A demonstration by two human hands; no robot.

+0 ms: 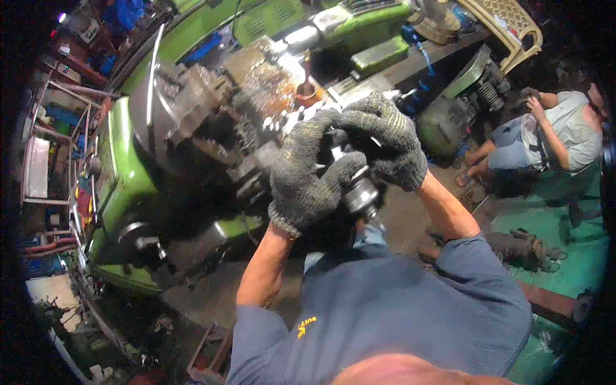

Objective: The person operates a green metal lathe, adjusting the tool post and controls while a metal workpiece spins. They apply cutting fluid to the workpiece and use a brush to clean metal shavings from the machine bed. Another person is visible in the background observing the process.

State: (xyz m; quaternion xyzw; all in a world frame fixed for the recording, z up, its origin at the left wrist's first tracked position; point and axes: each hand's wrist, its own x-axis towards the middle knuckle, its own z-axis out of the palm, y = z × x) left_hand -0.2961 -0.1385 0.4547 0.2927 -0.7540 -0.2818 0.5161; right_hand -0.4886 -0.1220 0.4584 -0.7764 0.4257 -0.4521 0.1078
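Observation:
Both my hands wear grey knit work gloves and are close together over the carriage of a green metal lathe. My left hand curls round a dark and shiny metal part, its thumb stretched along the near side. From the other side my right hand bends its fingers over the same spot. The gloves hide most of what they grip. Just below them sits a round, shiny metal dial collar. Beyond my fingers stands an orange-brown pot with a handle sticking up from it, beside a wet, rusty plate.
The lathe chuck is on the left, with a pale rod slanting past it. A green tailstock lies at the far side. Right of the lathe are a green motor-like machine, a plastic chair and a seated person.

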